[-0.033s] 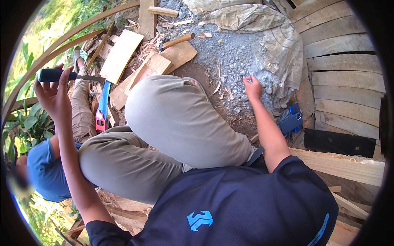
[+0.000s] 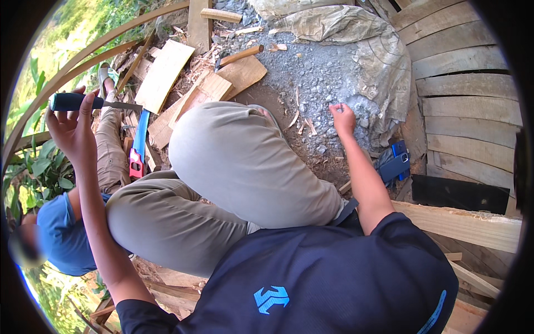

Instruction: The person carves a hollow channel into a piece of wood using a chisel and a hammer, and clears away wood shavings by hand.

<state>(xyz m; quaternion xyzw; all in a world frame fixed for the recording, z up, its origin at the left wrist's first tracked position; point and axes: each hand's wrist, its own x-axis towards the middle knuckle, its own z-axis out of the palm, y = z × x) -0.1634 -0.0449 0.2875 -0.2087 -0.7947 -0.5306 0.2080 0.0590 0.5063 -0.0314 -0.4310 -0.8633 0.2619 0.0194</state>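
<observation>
My left hand (image 2: 74,125), raised at the far left, is closed round the dark blue handle of a chisel (image 2: 75,102). Its metal blade points right, above the saw and pale board. My right hand (image 2: 343,118) is held over grey gravel (image 2: 317,72), fingers curled together. Whatever they may hold is too small to make out. A saw (image 2: 137,161) with a red handle and blue blade lies left of my knees. Beyond my knee, a wooden-handled hammer (image 2: 242,55) rests on wood pieces beside a pale board (image 2: 165,75).
Another person in a blue shirt (image 2: 67,231) is at the left, legs stretched forward. A crumpled sheet (image 2: 384,72) borders the gravel. Blue phones (image 2: 396,166) lie right of my forearm, near a slatted wooden wall (image 2: 467,92). A wooden beam (image 2: 461,225) runs along the right.
</observation>
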